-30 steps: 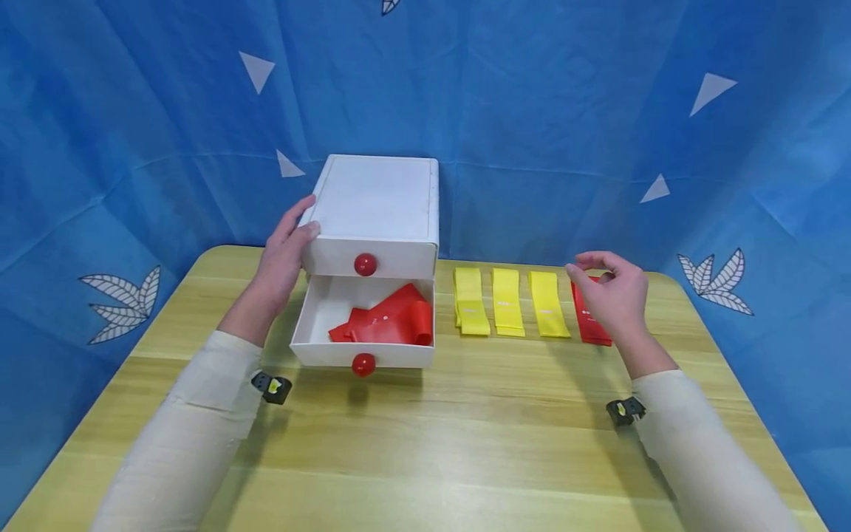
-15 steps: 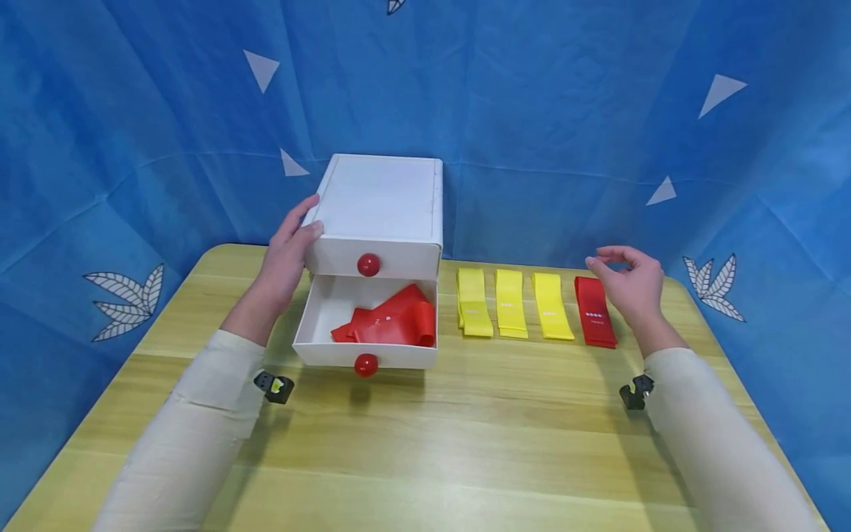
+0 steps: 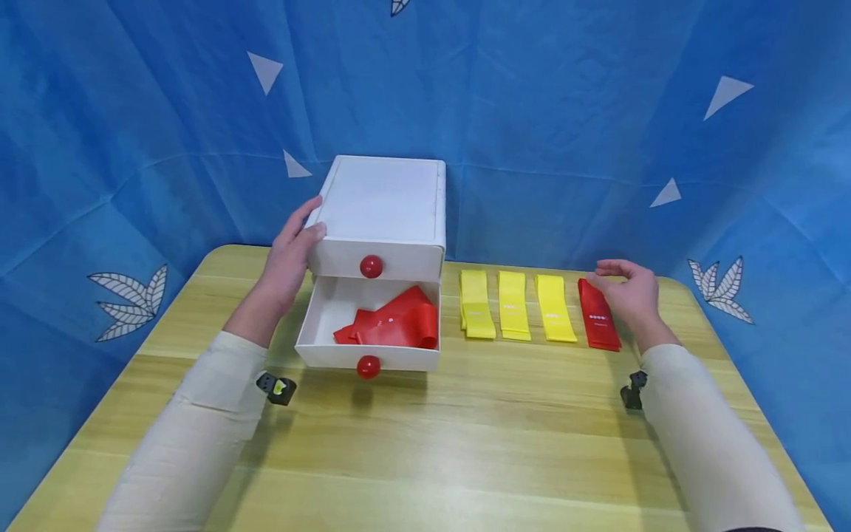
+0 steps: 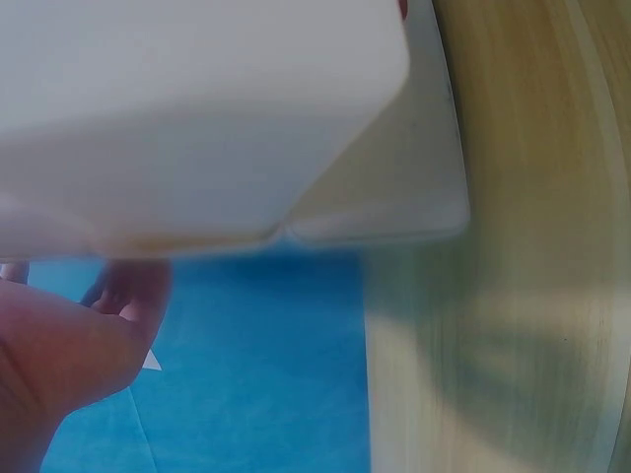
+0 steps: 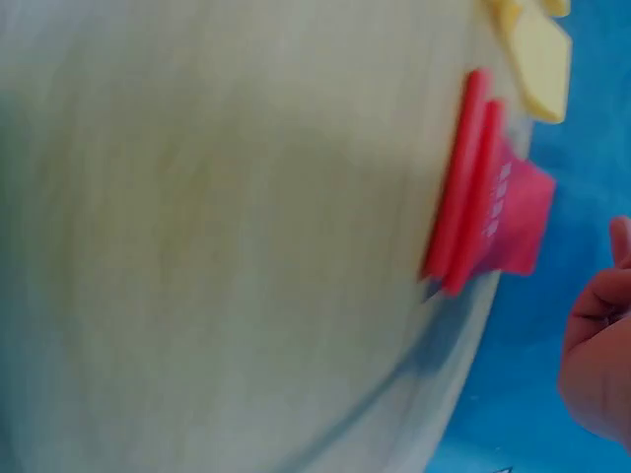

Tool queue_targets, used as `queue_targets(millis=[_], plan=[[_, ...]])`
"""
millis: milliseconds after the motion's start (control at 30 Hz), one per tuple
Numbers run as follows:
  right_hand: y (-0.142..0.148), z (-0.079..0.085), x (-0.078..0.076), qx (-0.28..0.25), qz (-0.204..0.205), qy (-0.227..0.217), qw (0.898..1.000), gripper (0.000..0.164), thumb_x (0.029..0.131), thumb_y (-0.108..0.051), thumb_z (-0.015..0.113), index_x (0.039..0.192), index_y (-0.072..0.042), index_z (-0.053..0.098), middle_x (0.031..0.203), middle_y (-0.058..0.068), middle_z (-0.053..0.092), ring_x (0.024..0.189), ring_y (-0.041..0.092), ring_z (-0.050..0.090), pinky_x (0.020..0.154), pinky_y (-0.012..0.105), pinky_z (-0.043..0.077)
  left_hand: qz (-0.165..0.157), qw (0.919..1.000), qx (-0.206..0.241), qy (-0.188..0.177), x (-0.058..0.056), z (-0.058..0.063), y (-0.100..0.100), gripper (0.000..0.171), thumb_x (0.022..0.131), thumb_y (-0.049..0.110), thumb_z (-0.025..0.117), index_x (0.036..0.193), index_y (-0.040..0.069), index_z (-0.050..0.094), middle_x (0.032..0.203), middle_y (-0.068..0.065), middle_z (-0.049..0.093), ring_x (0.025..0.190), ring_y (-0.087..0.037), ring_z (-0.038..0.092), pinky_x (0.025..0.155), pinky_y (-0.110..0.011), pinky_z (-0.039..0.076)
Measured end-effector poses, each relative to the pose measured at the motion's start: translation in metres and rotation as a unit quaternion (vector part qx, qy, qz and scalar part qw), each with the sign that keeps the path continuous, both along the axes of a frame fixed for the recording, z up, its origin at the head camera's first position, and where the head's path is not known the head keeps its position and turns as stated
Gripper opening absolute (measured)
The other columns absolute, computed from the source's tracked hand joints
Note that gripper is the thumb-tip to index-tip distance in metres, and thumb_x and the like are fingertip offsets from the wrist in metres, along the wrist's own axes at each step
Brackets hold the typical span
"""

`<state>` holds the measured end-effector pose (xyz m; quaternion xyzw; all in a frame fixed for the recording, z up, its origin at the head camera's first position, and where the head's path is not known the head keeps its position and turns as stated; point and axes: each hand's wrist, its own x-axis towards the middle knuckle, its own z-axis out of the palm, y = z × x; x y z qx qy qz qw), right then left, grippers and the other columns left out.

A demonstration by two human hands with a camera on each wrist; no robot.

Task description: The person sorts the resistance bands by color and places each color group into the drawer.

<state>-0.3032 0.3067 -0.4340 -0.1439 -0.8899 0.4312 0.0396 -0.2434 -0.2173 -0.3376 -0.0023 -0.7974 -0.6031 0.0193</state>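
A white two-drawer box [image 3: 382, 199] stands on the table. My left hand [image 3: 289, 255] rests against its left side, thumb at the top edge; the left wrist view shows this hand [image 4: 79, 340] beside the white wall. The lower drawer [image 3: 319, 318] is pulled out and holds a loosely folded red resistance band [image 3: 388, 321]. My right hand [image 3: 634, 295], fingers loosely bent, hovers at the upper end of another folded red resistance band [image 3: 600, 321]. In the right wrist view that hand [image 5: 601, 345] is apart from the red band [image 5: 473, 197].
Three folded yellow resistance bands lie in a row right of the box: one yellow band [image 3: 476, 307], a middle one [image 3: 513, 307] and another [image 3: 555, 307]. Red knobs stick out from the upper drawer [image 3: 332, 258] and the lower one. A blue curtain [image 3: 532, 111] hangs behind the table [image 3: 465, 443].
My right hand has shifted right, uncovering the red band, then lowered toward its upper end. The left hand still rests on the box. The view has shifted slightly.
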Motion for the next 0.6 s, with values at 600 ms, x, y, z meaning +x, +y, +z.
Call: queue_targets(millis=[600], plan=[[0.035,-0.031,-0.013,0.069,0.048,-0.046,0.995,0.058,0.1,-0.031,0.061,0.146,0.0,0.047,0.145,0.027,0.043,0.132,0.048,0.036,0.101,0.058,0.042,0.005,1.0,0.001,-0.002,-0.001,-0.001,0.0,0.063,0.099,0.055,0.048,0.157,0.046,0.022,0.161,0.005,0.021,0.142,-0.029,0.028,0.105,-0.06,0.037]])
